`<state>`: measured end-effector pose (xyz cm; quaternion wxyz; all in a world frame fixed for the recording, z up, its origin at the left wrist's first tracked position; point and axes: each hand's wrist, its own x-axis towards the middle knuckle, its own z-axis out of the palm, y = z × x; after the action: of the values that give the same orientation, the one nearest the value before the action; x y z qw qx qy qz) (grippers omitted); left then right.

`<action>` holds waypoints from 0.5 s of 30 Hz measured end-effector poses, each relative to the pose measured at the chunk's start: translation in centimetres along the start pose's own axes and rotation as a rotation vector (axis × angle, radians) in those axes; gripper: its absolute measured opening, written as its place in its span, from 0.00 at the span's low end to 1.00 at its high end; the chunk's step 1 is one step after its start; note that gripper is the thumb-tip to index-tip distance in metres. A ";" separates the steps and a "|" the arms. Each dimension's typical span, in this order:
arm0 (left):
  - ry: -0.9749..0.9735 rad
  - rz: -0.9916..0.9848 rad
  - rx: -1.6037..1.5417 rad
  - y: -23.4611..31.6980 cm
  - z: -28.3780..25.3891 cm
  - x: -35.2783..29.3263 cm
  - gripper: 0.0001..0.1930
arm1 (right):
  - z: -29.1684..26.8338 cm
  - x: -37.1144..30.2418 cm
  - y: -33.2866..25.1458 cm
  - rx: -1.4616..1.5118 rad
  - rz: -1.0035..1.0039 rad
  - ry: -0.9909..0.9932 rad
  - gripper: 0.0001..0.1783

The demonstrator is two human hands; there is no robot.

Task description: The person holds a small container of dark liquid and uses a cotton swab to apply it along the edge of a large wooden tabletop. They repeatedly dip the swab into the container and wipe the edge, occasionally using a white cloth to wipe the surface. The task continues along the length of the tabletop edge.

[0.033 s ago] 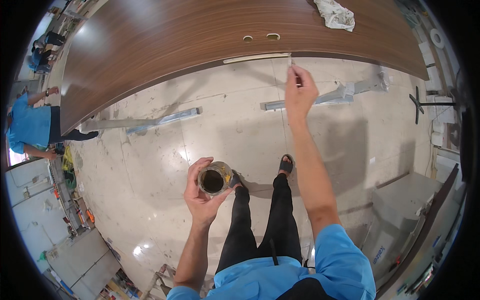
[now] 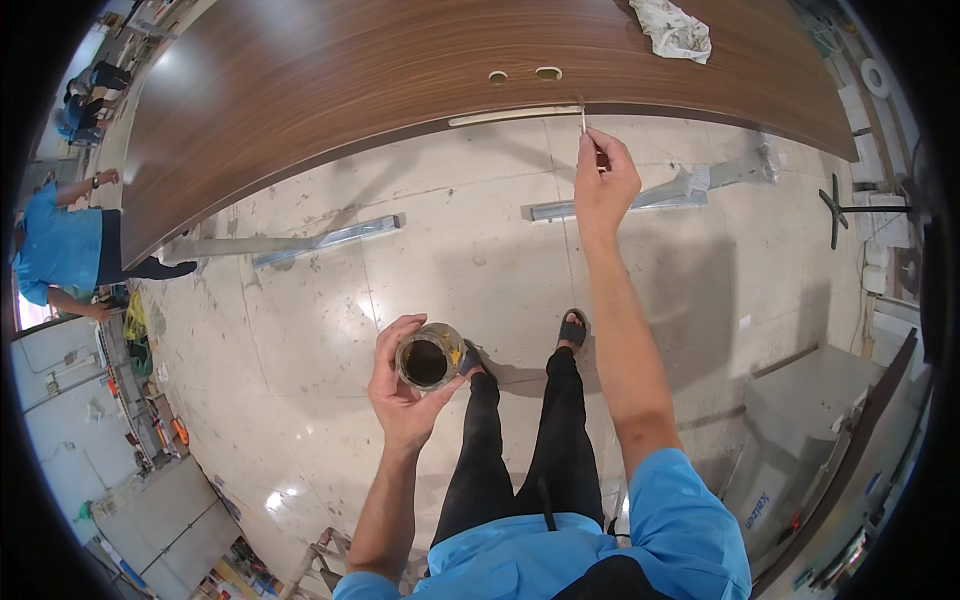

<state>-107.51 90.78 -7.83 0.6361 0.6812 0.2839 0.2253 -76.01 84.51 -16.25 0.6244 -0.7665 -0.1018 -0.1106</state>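
My left hand is closed round a clear jar with dark contents and yellowish smears on its side, held out over the floor. My right hand reaches forward to the near edge of a large brown wood-grain panel. Pinched in its fingers is a thin pale stick, like a slim brush; its tip meets the panel's edge. That tip is at the right end of a long pale strip set along the edge. My fingers partly hide the stick's lower end.
Two cut-outs pierce the panel, and a crumpled white sheet lies on it. Beneath are plastic-wrapped metal feet. A person in blue stands at the left end. A grey box sits at the right.
My right hand and the stick have shifted very slightly right along the panel's edge. My left hand and the jar have stayed in place.
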 end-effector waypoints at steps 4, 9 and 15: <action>-0.016 0.042 0.029 -0.7 -0.5 1.2 0.42 | 4.0 -1.8 1.5 -0.012 -0.155 -0.228 0.06; -0.006 0.051 0.020 -0.5 -0.5 1.2 0.41 | 5.2 -2.6 1.8 0.004 -0.141 -0.219 0.07; -0.008 0.049 -0.002 -0.5 -0.6 1.2 0.40 | 1.0 0.6 2.0 0.017 -0.089 -0.093 0.06</action>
<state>-107.05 92.08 -8.33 0.6323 0.6880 0.2645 0.2386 -74.81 85.10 -18.15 0.6200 -0.7601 -0.1656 -0.1016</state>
